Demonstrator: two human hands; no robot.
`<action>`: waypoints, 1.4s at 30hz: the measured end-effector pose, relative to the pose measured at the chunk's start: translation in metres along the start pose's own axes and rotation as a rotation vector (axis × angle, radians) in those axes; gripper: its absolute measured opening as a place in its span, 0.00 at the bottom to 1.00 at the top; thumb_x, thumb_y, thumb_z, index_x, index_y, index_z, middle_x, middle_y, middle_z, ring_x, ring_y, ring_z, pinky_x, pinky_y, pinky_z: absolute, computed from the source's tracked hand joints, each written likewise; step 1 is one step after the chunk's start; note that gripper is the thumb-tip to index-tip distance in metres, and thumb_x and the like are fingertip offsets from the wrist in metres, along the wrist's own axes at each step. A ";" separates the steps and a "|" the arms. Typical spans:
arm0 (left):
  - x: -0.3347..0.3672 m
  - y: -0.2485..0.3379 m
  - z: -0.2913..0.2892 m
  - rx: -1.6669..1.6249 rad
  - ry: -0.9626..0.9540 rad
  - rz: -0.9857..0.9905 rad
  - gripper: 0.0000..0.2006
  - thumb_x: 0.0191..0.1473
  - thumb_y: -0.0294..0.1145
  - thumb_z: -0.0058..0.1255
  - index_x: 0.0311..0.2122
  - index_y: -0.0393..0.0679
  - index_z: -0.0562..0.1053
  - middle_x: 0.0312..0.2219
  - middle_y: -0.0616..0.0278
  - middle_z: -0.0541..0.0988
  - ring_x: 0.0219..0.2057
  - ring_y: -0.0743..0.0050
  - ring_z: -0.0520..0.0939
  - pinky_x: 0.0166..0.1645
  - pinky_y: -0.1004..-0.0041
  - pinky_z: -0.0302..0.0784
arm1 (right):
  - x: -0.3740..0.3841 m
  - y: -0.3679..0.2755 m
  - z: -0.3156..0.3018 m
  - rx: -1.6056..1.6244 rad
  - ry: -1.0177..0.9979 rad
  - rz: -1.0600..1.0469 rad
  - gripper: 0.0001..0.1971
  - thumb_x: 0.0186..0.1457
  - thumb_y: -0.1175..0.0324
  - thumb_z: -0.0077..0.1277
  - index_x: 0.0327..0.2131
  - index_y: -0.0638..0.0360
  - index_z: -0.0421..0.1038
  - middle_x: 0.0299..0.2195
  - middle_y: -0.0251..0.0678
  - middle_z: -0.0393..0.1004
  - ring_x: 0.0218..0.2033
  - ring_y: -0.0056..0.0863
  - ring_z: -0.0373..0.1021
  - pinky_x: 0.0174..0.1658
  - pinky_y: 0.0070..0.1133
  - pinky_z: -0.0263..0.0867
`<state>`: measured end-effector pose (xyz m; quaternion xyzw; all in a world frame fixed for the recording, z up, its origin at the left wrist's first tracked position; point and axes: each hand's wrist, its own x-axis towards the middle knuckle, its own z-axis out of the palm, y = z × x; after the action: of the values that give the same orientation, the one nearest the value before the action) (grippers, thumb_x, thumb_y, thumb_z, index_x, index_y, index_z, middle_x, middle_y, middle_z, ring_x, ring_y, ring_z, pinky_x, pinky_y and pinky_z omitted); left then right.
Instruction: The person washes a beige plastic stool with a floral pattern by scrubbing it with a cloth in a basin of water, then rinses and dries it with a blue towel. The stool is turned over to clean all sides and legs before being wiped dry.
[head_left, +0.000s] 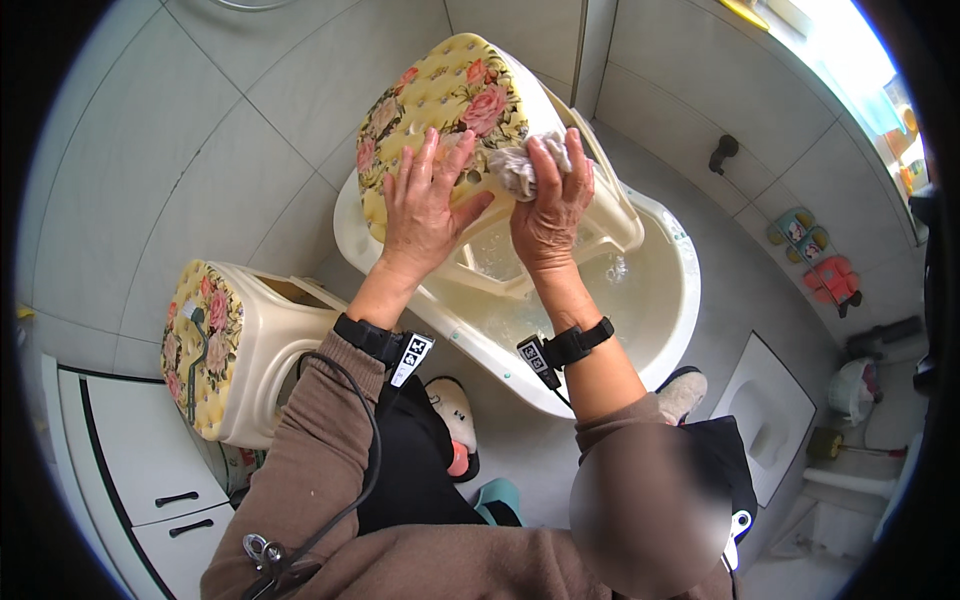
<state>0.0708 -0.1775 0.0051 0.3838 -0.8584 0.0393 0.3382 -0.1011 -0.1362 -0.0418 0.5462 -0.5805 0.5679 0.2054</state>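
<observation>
A cream plastic stool (590,190) with a yellow, rose-printed seat lies tilted over a white plastic tub (684,270). Water (610,285) shows inside the tub around the stool's legs. My left hand (425,205) rests against the printed seat, fingers spread and holding nothing. At the seat's right edge my right hand (552,205) grips a crumpled pale cloth (514,172), pressed against the stool. Part of the cloth is hidden under the right fingers.
A second matching stool (270,350) lies on its side at the left, by a white cabinet (150,455). A squat toilet (770,400) is set in the floor at the right. Slippers hang on the right wall, below a black tap (723,155).
</observation>
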 end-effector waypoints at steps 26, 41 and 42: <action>-0.002 0.019 0.008 0.024 -0.027 -0.080 0.41 0.54 0.67 0.48 0.69 0.69 0.51 0.67 0.45 0.54 0.65 0.26 0.56 0.60 0.26 0.52 | -0.234 0.130 -0.090 0.862 -1.080 1.734 0.23 0.58 0.67 0.55 0.58 0.50 0.68 0.48 0.38 0.76 0.48 0.40 0.74 0.49 0.36 0.71; -0.012 0.021 -0.006 -0.036 -0.006 -0.117 0.44 0.50 0.64 0.57 0.69 0.66 0.53 0.67 0.48 0.55 0.65 0.30 0.57 0.62 0.31 0.52 | 0.058 -0.010 -0.068 0.170 -0.174 0.224 0.13 0.59 0.62 0.55 0.46 0.54 0.75 0.43 0.39 0.76 0.42 0.41 0.69 0.50 0.35 0.60; -0.013 0.020 -0.007 -0.031 0.003 -0.100 0.44 0.51 0.63 0.57 0.69 0.65 0.54 0.67 0.47 0.55 0.64 0.30 0.58 0.62 0.32 0.53 | 0.054 -0.005 -0.065 0.161 -0.190 0.170 0.15 0.60 0.60 0.53 0.48 0.52 0.75 0.46 0.37 0.75 0.45 0.40 0.67 0.52 0.35 0.58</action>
<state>0.0670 -0.1533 0.0064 0.4210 -0.8380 0.0096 0.3471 -0.1389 -0.0988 0.0245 0.5611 -0.5939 0.5738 0.0565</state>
